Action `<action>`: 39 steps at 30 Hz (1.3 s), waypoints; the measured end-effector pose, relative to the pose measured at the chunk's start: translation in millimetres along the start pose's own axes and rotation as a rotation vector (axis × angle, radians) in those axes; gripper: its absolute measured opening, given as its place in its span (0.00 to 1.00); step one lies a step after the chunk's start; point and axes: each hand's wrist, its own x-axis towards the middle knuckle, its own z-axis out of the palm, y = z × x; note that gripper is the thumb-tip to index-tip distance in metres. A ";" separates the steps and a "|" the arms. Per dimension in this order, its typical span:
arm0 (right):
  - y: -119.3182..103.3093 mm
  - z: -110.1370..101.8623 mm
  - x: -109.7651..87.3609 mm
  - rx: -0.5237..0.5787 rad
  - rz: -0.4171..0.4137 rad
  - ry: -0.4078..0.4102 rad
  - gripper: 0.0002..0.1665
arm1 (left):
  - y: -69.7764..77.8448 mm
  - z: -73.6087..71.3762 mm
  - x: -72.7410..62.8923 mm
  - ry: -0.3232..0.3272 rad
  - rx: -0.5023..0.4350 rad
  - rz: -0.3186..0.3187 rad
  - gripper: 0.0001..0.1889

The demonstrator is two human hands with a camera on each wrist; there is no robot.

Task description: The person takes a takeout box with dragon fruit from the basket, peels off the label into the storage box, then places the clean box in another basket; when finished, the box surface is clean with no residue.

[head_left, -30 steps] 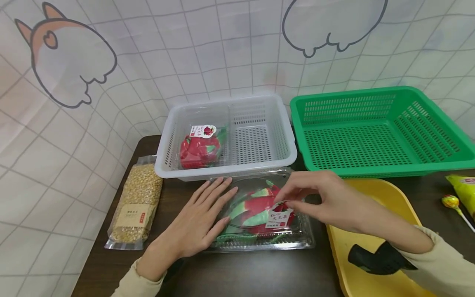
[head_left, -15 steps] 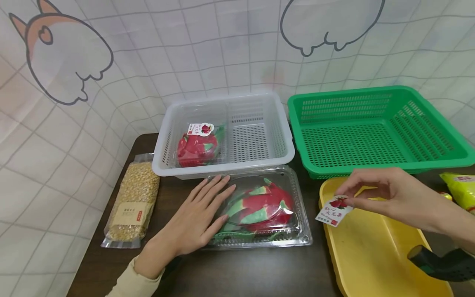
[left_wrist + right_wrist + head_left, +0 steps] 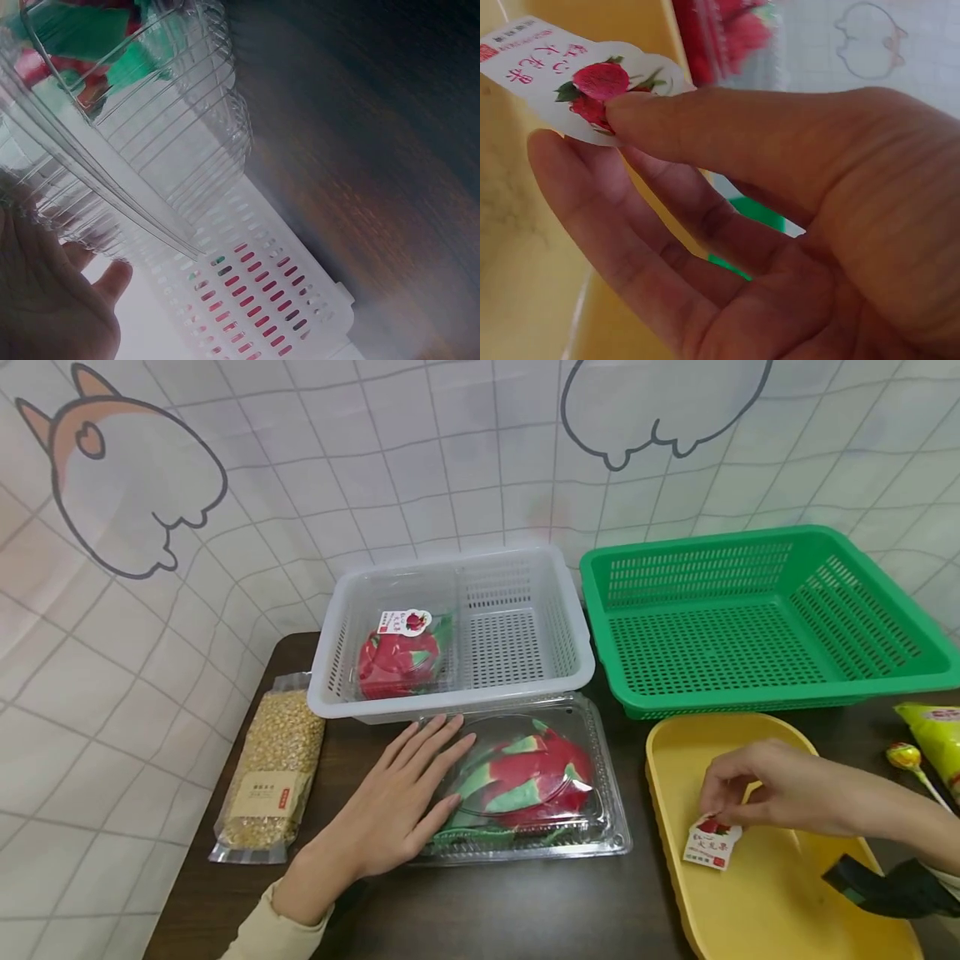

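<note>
My left hand [image 3: 401, 806] rests with straight, spread fingers on the left edge of a clear plastic clamshell box [image 3: 611, 814]. Under its lid lies a red and green dragon fruit [image 3: 525, 777]. Over the yellow tray [image 3: 795, 893], my right hand [image 3: 776, 789] pinches a white label [image 3: 708, 843] printed with a dragon fruit and red characters. In the right wrist view, thumb and fingers hold the label [image 3: 592, 90] by its picture end. Part of the clamshell box [image 3: 180, 142] shows above the left hand [image 3: 52, 292] in the left wrist view.
A white basket [image 3: 573, 664] behind holds another boxed dragon fruit [image 3: 401, 660] with a label on top. Right of it stands a green basket [image 3: 712, 702]. A bag of yellow grains [image 3: 277, 756] lies left; a lollipop [image 3: 903, 755] and a yellow-green packet [image 3: 937, 743] lie far right.
The right hand has taken the label from the clamshell lid, carried it right over the yellow tray and lowered it. The left hand has stayed on the box.
</note>
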 end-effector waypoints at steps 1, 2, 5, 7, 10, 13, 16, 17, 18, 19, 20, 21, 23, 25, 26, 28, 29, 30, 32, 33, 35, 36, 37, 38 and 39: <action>-0.2 1.9 2.4 -0.027 0.004 0.006 0.11 | 0.0 -0.2 0.1 -0.001 0.001 0.000 0.33; -0.2 3.5 4.7 -0.050 0.007 0.011 0.11 | 0.1 -0.3 0.3 -0.002 0.001 0.000 0.33; 1.0 7.8 10.5 -0.093 0.015 0.028 0.13 | 0.3 -0.8 0.5 -0.006 0.005 0.001 0.33; 2.8 11.2 14.0 -0.114 0.001 0.038 0.14 | 0.5 -1.2 0.8 -0.006 0.007 0.002 0.33; 5.2 17.0 19.5 -0.120 -0.018 0.041 0.14 | 0.3 -1.2 1.0 -0.006 0.014 0.004 0.33; 7.3 23.6 24.3 -0.124 -0.033 0.046 0.14 | 0.2 -0.5 0.8 -0.006 0.015 0.005 0.33; 8.3 28.1 27.6 -0.124 -0.012 0.048 0.14 | -0.1 0.3 0.6 -0.003 0.011 0.006 0.33; 8.6 28.9 28.2 -0.125 -0.005 0.050 0.14 | -0.2 0.5 0.6 -0.003 0.010 0.006 0.33; 8.9 29.5 28.6 -0.128 -0.003 0.054 0.14 | -0.2 0.6 0.6 -0.002 0.009 0.005 0.33; 9.1 29.8 28.9 -0.131 0.008 0.056 0.15 | -0.3 0.7 0.6 -0.001 0.008 0.005 0.33; 9.3 30.1 29.0 -0.136 0.013 0.059 0.15 | -0.3 0.8 0.5 0.001 0.006 0.005 0.33; 9.7 30.2 29.1 -0.142 0.020 0.062 0.15 | -0.4 0.9 0.4 0.002 0.006 0.005 0.33; 10.2 30.4 29.6 -0.153 0.043 0.069 0.14 | -0.4 0.9 0.3 0.004 0.006 0.004 0.33; 10.8 30.7 29.9 -0.167 0.068 0.076 0.14 | -0.3 0.7 0.2 0.006 0.008 0.004 0.33; 11.2 31.1 30.0 -0.171 0.073 0.079 0.14 | -0.3 0.7 0.0 0.005 0.006 0.003 0.33; 12.0 31.9 30.4 -0.173 0.084 0.082 0.14 | 0.1 0.0 -0.2 0.005 0.007 0.001 0.34; 12.5 32.4 30.5 -0.173 0.082 0.085 0.14 | 0.1 0.0 -0.2 0.005 0.009 0.001 0.34; 12.8 32.8 30.6 -0.175 0.082 0.086 0.14 | 0.0 -0.1 -0.1 0.004 0.010 0.002 0.34; 13.3 33.7 31.0 -0.177 0.085 0.089 0.14 | -0.1 -0.2 -0.1 0.003 0.009 0.002 0.34; 13.4 34.1 31.1 -0.186 0.089 0.092 0.14 | -0.2 -0.3 0.1 0.003 0.011 0.004 0.34; 13.3 34.4 31.3 -0.204 0.101 0.100 0.15 | -0.5 0.2 0.2 0.005 0.011 0.005 0.33; 13.2 34.4 31.4 -0.216 0.110 0.105 0.15 | -0.4 0.2 0.2 0.004 0.009 0.004 0.34; 13.1 34.5 31.4 -0.225 0.115 0.110 0.15 | -0.3 0.2 0.2 0.003 0.009 0.002 0.34; 13.0 34.6 31.3 -0.238 0.123 0.115 0.15 | -0.1 0.2 0.2 0.003 0.009 0.002 0.34; 12.7 34.7 31.2 -0.251 0.128 0.121 0.15 | 0.0 0.2 0.1 0.003 0.008 0.001 0.34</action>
